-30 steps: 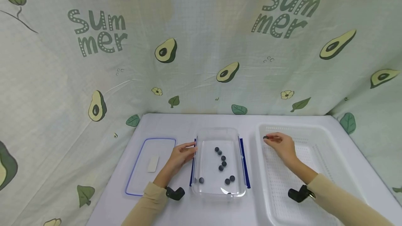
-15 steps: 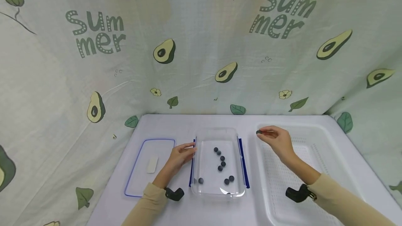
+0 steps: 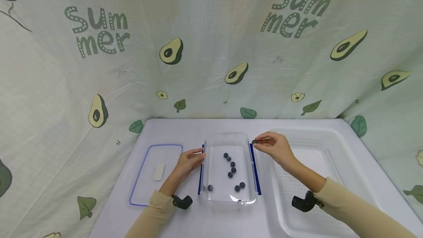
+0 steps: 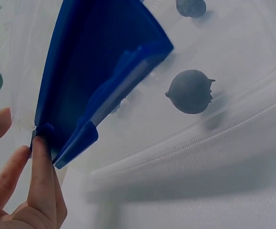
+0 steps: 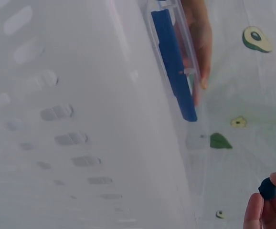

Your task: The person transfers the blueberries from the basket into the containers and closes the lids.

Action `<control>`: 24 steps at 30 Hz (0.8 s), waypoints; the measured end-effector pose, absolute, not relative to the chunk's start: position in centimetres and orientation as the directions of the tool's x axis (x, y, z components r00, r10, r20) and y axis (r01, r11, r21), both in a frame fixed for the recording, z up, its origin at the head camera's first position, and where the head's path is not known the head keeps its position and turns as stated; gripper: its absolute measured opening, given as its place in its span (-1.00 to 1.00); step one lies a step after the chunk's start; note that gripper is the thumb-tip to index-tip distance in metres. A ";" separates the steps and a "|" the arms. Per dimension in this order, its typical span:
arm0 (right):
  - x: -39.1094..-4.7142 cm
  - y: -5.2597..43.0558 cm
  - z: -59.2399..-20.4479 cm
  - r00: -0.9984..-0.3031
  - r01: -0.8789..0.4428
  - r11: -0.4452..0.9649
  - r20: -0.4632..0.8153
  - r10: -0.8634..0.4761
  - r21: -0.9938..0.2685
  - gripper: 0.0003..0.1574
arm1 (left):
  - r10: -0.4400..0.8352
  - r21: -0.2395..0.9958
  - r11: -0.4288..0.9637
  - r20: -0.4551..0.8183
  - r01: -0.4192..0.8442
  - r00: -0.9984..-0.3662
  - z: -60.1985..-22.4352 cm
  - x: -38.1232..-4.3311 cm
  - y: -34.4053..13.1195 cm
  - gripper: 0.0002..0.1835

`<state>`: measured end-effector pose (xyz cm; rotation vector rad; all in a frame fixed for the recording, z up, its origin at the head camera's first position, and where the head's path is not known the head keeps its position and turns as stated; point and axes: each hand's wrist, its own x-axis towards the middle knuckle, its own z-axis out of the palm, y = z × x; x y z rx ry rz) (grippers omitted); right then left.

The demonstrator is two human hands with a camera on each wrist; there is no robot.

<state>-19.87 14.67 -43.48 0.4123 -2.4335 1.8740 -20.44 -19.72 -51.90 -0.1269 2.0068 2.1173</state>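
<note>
My right hand (image 3: 277, 148) pinches a blueberry (image 5: 269, 189) between thumb and fingertips. In the head view it hovers just past the right rim of a clear plastic box (image 3: 216, 173), near its far right corner. Several more blueberries (image 3: 233, 170) lie scattered on the box's floor. My left hand (image 3: 186, 165) rests its straight fingertips against the box's left side. In the left wrist view those fingers (image 4: 41, 167) touch the lower end of a blue side latch (image 4: 76, 71), which hangs folded outward; the thumb side stands apart from it.
A large white perforated basket (image 3: 280, 205) occupies the right of the table. To the left lies a clear lid with a blue edge (image 3: 136, 183), a small white rectangular piece (image 3: 159, 172) on it. A second blue latch (image 3: 255, 170) hangs along the box's right side. A patterned curtain (image 3: 198, 83) hangs behind.
The right hand has travelled left from above the white basket to the clear box's right rim, carrying the blueberry. The left hand has kept its place at the box.
</note>
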 end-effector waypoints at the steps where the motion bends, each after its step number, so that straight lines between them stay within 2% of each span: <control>1: -19.9 14.4 -43.5 -0.962 -0.231 0.237 0.186 -0.198 -0.944 -0.69 | 0.102 0.975 -0.040 -0.214 -0.219 -0.971 -51.9 -20.4 -19.7 -0.47; 16: -19.9 12.2 -44.5 -0.945 -0.196 0.295 0.100 -0.310 -0.935 -0.73 | 0.097 0.971 -0.041 -0.231 -0.235 -0.968 -51.7 -20.7 -20.0 -0.50; 24: -19.8 12.2 -44.9 -0.940 -0.222 0.291 0.126 -0.317 -0.930 -0.76 | 0.101 0.969 -0.052 -0.234 -0.240 -0.967 -51.8 -20.7 -19.8 -0.52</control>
